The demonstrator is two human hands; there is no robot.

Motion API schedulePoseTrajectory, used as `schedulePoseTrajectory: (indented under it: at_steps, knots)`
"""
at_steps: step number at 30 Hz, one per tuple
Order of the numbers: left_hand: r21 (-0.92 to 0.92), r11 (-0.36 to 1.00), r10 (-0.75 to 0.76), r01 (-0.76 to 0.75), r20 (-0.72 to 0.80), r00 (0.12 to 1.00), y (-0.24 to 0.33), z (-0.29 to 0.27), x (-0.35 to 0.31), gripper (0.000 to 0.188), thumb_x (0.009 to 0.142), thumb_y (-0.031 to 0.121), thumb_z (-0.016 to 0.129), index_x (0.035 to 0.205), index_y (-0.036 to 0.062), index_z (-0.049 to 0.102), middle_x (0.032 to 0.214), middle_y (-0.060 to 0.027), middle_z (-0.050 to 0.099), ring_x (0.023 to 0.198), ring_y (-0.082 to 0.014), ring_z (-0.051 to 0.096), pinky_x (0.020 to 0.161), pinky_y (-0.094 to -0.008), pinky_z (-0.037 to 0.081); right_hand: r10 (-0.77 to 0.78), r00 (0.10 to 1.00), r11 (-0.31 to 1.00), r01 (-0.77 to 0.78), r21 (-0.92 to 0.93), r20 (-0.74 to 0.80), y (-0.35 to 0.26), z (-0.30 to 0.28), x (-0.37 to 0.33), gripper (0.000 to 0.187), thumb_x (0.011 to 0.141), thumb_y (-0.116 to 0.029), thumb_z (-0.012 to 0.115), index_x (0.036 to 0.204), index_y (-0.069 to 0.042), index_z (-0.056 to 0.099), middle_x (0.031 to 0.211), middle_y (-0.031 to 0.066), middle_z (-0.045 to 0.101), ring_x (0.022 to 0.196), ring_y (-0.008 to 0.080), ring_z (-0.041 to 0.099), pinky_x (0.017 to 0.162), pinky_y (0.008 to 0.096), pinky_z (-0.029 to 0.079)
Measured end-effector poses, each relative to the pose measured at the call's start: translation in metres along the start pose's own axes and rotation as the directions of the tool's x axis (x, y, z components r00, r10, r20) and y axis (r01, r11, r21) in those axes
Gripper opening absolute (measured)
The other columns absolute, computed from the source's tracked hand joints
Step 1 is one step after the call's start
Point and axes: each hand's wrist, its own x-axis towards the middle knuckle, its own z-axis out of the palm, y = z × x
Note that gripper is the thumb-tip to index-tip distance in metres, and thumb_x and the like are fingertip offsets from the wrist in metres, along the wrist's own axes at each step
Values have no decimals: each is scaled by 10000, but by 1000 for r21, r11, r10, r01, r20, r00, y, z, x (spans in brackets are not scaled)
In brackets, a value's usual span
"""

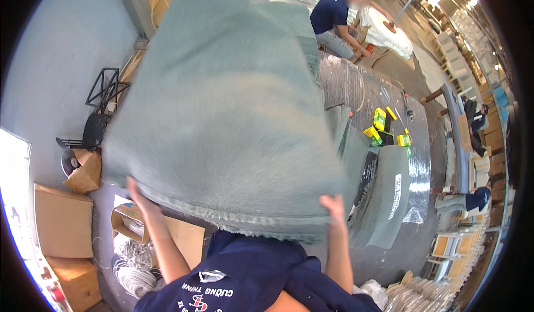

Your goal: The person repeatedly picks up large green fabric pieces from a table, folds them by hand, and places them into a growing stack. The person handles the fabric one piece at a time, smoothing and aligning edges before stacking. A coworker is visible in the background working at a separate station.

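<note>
I've got a plastic-covered table (375, 78) right, pale-blue wall (72, 50) left; grey-green fabric (222, 117) raised before the torso (245, 262), fringed edge nearest, long axis apparently running away; forearms (168, 248) forward, left hand (139, 194) and right hand (334, 206) grasping its near end, one each side, fingers partly hidden.
</note>
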Motion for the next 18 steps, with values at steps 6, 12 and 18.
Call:
schedulePoseTrajectory:
  at_steps: [6,12,18]
  knots:
    - [421,904,0,74,-173,985,-144,-126,44,673,1031,413,555,1555,23,390,1633,-181,360,1459,-351,399,1204,-462,318,210,972,962,-225,152,109,98,51,-6,964,928,-447,743,1570,85,258,1563,245,394,1440,310,404,1163,392,349]
    - [863,188,351,-470,387,853,-86,-64,146,560,1032,341,541,1475,5,480,1501,-209,521,1379,-391,479,1159,-493,362,298,902,952,-258,-166,313,65,32,33,839,969,-605,623,1473,55,499,1404,187,604,1283,253,560,1057,360,452]
    - [791,179,-121,-585,608,785,-86,97,217,875,959,587,609,1609,76,322,1560,-228,469,1495,-394,368,1207,-488,318,288,921,949,-237,-209,262,2,27,109,788,950,-762,516,1116,-21,727,908,31,699,816,123,652,756,301,524]
